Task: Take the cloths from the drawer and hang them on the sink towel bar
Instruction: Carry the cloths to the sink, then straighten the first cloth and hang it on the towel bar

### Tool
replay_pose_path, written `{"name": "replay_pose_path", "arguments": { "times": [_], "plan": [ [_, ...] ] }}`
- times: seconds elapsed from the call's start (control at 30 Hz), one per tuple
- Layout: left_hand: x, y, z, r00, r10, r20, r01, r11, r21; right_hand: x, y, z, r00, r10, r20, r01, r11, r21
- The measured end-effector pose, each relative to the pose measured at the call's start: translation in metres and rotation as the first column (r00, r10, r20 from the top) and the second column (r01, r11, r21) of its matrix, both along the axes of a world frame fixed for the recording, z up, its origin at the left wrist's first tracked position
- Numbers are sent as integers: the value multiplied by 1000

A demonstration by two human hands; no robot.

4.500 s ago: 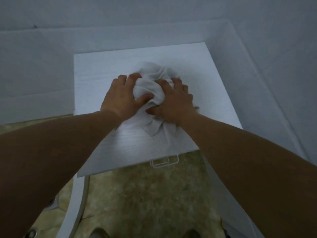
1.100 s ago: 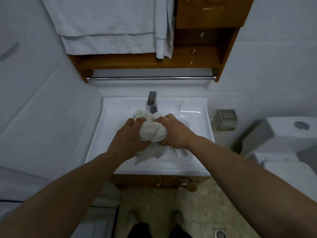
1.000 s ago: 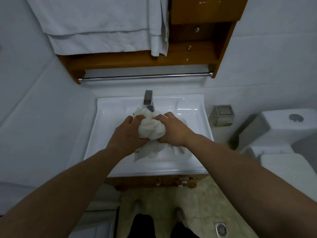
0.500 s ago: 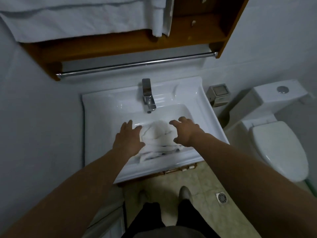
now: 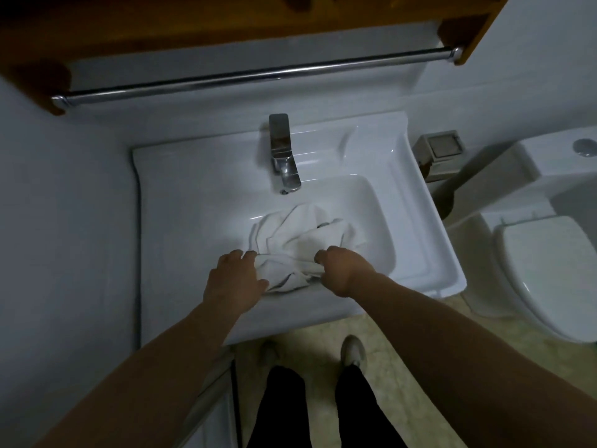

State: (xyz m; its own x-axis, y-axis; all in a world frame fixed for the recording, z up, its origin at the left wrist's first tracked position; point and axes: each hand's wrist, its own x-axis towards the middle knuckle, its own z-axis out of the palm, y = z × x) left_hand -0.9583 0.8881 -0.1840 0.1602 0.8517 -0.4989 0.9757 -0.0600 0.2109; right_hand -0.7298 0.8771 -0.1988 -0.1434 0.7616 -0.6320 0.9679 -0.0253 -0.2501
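A crumpled heap of white cloths [image 5: 303, 232] lies in the basin of the white sink [image 5: 416, 240], spilling over its front rim. My left hand [image 5: 234, 281] pinches the near left edge of the heap. My right hand [image 5: 344, 270] is closed around a fold at its near right side. The chrome towel bar [image 5: 255, 76] runs across the wall above the sink, under a wooden cabinet [image 5: 226, 24], and nothing hangs on it. The drawer is out of view.
A chrome tap [image 5: 284, 153] stands behind the basin. A toilet [image 5: 546, 270] sits at the right, with a small metal box [image 5: 439, 153] on the wall between. My feet stand on beige floor tiles [image 5: 403, 376] below the sink.
The bundle that both hands carried from the drawer unit was dropped into the basin. Half a second ago both hands hovered open over it; now both have closed on its near edge.
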Motion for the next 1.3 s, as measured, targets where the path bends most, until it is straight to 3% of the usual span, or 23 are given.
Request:
{"name": "replay_pose_path", "arguments": {
  "times": [0.47, 0.7, 1.03, 1.3],
  "plan": [
    [16, 22, -122, 990, 120, 76, -120, 993, -8, -34, 72, -131, 994, 34, -105, -29, 998, 56],
    [11, 16, -140, 980, 151, 133, -156, 987, 27, -30, 62, -147, 994, 26, -110, -15, 995, 98],
    [10, 19, -44, 970, 90, 225, -127, 979, 157, -3, 81, -12, 964, 15, -267, -4, 999, 42],
    [29, 30, 80, 968, -91, 234, 3, 936, 352, 6, 102, 177, 876, -44, -480, 63, 998, 23]
  ]
}}
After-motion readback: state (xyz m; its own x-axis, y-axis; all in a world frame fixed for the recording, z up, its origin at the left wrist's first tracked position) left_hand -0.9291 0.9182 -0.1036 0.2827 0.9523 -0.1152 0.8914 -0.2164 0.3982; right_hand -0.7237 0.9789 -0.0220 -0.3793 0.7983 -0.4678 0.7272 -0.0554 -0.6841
